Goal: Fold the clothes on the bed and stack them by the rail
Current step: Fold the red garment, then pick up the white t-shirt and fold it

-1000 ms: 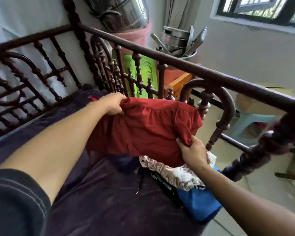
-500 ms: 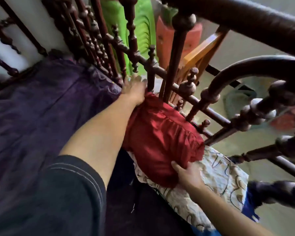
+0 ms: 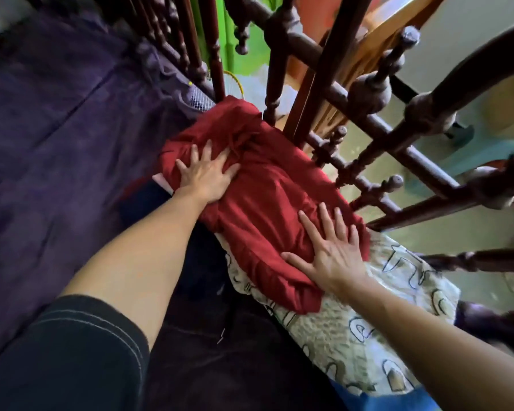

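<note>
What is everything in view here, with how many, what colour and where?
red garment: one, red, on top, beside the rail
patterned cloth: one, cream with dark print, under the red garment
blue cloth: one, blue, beneath the patterned cloth, bottom edge
bed cover: one, purple, left
rail: one, dark brown wood, top and right
left hand: one, pressed flat on the red garment's far end
right hand: one, pressed flat on its near end

Plain deep-red folded garment (image 3: 267,209) beside the dark brown turned-wood rail (image 3: 365,93), over a cream cloth printed with dark-outlined shapes, possibly letters (image 3: 368,345). A bright blue fabric edge (image 3: 383,403) shows beneath. A mottled purple bedspread (image 3: 57,129) stretches away from the rail; lime-green plastic (image 3: 252,62) shows beyond it.
</note>
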`<state>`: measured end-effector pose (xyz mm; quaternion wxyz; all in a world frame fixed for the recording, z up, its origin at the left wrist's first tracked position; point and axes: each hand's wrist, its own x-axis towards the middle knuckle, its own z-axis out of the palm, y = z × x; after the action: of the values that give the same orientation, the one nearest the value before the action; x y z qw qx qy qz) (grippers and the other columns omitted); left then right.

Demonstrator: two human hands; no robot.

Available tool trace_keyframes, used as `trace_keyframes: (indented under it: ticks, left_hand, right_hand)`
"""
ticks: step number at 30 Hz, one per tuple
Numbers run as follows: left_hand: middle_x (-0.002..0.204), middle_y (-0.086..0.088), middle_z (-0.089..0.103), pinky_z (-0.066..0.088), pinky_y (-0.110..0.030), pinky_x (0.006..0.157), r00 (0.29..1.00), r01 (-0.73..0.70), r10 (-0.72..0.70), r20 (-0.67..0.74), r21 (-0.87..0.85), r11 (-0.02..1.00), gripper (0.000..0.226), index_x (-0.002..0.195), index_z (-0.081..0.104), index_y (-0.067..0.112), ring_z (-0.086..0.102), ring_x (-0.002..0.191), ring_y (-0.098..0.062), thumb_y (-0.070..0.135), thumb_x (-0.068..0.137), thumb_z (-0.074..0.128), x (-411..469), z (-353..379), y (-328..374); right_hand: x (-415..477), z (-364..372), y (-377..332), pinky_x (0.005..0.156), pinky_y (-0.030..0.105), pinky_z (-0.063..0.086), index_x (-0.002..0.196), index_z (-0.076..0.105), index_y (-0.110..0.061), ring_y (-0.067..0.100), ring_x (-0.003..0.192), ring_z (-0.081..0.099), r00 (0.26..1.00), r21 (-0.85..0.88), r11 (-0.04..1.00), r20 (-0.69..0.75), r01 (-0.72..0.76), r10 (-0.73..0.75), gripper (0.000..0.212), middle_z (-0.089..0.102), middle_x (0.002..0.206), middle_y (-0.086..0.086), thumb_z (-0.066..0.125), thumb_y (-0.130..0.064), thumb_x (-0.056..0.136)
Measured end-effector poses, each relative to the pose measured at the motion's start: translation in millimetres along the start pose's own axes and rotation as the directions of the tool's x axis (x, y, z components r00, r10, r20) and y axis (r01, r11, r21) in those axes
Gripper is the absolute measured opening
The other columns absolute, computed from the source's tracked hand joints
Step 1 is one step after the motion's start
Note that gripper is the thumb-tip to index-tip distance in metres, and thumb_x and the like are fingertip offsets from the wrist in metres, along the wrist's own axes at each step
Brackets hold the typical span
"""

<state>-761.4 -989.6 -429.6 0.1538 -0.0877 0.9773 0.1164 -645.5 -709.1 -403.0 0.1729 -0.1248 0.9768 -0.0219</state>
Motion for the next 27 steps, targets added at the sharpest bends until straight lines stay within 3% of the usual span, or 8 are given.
trace_keyframes:
  ticks: [4,7,12,16,20,27]
  left_hand:
    - [0.160,-0.005,0.006,0.009,-0.067,0.108,0.999,0.023,-0.024,0.047,0.033,0.999,0.061,0.147,0.016,0.043,0.003,0.146,-0.035,0.066,0.092,0.026,-11.2,-10.2,7.0]
    - [0.157,-0.011,0.016,0.015,-0.061,0.109,1.000,0.029,-0.029,-0.011,0.053,0.998,0.058,0.147,0.023,0.036,0.013,0.143,-0.035,0.057,0.094,0.034,-47.9,-20.9,15.4]
    - [0.131,-0.011,0.043,0.035,-0.049,0.097,0.997,-0.037,0.042,-0.062,0.078,0.996,0.040,0.129,0.050,0.018,0.042,0.119,-0.033,0.037,0.094,0.046,-154.2,-31.7,13.7]
    - [0.122,-0.009,0.051,0.041,-0.043,0.090,0.997,0.074,-0.074,0.010,0.006,0.997,0.031,0.121,0.055,0.019,0.050,0.112,-0.032,0.033,0.094,0.046,-251.8,-24.7,0.9]
    - [0.115,-0.006,0.064,0.041,-0.033,0.074,0.979,0.202,-0.201,0.013,-0.069,0.977,0.024,0.110,0.061,0.024,0.059,0.105,-0.030,0.032,0.091,0.050,-360.3,-10.6,-13.0]
    - [0.115,-0.005,0.066,0.048,-0.034,0.082,0.923,0.380,-0.384,-0.010,-0.122,0.917,0.027,0.114,0.062,0.024,0.060,0.108,-0.029,0.033,0.091,0.051,-574.2,17.8,-49.6]
  right_hand:
    - [2.9,8.3,4.4,0.113,0.058,0.008,0.148,-0.007,-0.045,0.030,0.147,-0.009,1.000,-0.031,0.999,0.030,-0.010,0.011,0.096,-0.008,0.161,0.003,0.003,-0.095,0.066]
    - [-8.7,-5.7,7.2,0.114,0.056,0.009,0.149,-0.003,-0.042,0.028,0.147,-0.005,0.996,-0.005,1.000,0.082,-0.020,0.020,0.094,-0.006,0.161,0.003,0.006,-0.092,0.069]
    - [-67.1,-36.9,8.9,0.111,0.048,0.026,0.147,0.024,-0.030,0.029,0.142,0.022,0.998,-0.027,0.999,0.060,0.030,-0.029,0.062,0.020,0.157,0.008,0.030,-0.060,0.094]
    - [-119.0,-54.8,-6.9,0.094,0.045,0.041,0.129,0.048,-0.024,0.029,0.121,0.047,0.993,-0.059,0.992,-0.044,0.108,-0.110,0.041,0.047,0.134,0.006,0.039,-0.042,0.093]
    - [-177.1,-55.8,-35.6,0.087,0.042,0.042,0.112,0.056,-0.019,0.029,0.112,0.050,0.968,-0.071,0.969,-0.066,0.236,-0.240,0.030,0.054,0.117,0.005,0.044,-0.038,0.091]
    - [-306.6,-31.3,-107.3,0.084,0.040,0.044,0.111,0.058,-0.016,0.030,0.112,0.051,0.886,-0.071,0.884,0.009,0.463,-0.463,0.033,0.056,0.116,0.008,0.048,-0.040,0.090]
